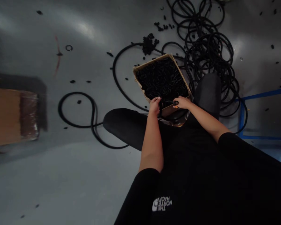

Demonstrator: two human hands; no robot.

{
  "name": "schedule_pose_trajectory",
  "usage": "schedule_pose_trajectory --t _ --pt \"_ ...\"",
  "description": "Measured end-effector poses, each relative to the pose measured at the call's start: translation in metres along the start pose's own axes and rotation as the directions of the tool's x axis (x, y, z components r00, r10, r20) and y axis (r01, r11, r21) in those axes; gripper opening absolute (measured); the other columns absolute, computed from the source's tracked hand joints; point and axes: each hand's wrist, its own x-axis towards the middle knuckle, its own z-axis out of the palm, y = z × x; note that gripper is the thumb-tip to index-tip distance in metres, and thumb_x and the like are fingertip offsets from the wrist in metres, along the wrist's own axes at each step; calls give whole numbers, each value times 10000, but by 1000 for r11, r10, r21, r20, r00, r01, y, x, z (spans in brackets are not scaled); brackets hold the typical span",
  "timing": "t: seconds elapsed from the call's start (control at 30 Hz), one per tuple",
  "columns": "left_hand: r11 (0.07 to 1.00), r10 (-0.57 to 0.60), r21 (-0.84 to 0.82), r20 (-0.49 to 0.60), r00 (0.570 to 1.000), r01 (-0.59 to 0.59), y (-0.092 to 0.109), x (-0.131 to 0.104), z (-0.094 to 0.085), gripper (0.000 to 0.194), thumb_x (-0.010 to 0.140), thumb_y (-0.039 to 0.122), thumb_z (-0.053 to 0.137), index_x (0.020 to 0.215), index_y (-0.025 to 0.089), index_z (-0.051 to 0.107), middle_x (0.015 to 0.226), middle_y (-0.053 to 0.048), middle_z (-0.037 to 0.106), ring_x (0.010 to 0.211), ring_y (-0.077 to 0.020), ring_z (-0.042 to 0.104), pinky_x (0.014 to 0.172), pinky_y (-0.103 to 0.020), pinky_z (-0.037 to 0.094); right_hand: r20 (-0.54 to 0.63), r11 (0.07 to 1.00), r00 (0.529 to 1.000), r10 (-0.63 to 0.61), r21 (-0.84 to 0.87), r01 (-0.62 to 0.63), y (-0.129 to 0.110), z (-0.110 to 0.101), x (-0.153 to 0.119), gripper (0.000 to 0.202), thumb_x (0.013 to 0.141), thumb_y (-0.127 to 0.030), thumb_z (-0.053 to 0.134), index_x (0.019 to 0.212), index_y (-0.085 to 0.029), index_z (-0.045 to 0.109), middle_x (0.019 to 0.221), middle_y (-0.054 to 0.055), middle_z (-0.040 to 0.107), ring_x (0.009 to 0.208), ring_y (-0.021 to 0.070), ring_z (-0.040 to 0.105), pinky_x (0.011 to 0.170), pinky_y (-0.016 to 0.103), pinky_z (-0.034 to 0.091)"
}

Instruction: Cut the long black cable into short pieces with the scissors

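My left hand (155,105) is closed around a black rubber hose (160,107) at the near edge of an open cardboard box. Facing it from the right, my right hand (182,102) grips a hand cutter (175,105), dark with a bit of orange on the handle. The cutter's tip points left at the hose, but I cannot tell whether they touch. Short black hose pieces (162,76) fill the cardboard box (179,71), which stands between my knees just beyond both hands.
Tangled long black hose (209,50) lies on the grey floor (84,175) at the upper right. A hose loop (76,93) runs out past my left knee. Loose pieces (149,43) are heaped behind the box. Another cardboard box (4,115) stands far left; blue tape (264,93) marks the floor right.
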Motion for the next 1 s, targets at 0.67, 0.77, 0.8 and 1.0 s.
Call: schedule_pose_trajectory --t 0.67,0.77,0.8,1.0 --pt "961 24 263 232 972 -86 -6 -14 20 214 887 228 867 748 178 712 702 -8 656 722 -178 548 751 -289 439 4 996 1000 -11 88 10 -1 5 7 525 999 -526 797 1387 -172 798 1226 86 855 1041 219 757 789 259 449" --pt "966 10 251 199 980 -61 -4 -13 19 340 973 372 813 725 183 677 638 -7 593 665 -169 500 674 -282 407 -22 996 1000 -18 85 19 -4 4 7 536 996 -550 807 1386 -182 808 1250 90 856 1099 231 763 829 264 459" --pt "969 7 240 182 983 -51 -3 -12 18 377 999 430 785 736 183 676 630 -9 579 650 -165 488 653 -280 400 -31 996 999 -20 83 23 -5 3 7 531 997 -540 811 1388 -180 810 1257 90 855 1118 230 765 855 263 467" --pt "987 26 159 58 998 -35 2 -6 12 480 937 641 802 818 208 633 692 5 585 648 -147 514 630 -255 429 -30 999 1000 -8 36 10 -4 -3 6 529 1016 -484 802 1453 -186 785 1292 93 845 1147 236 777 923 268 510"
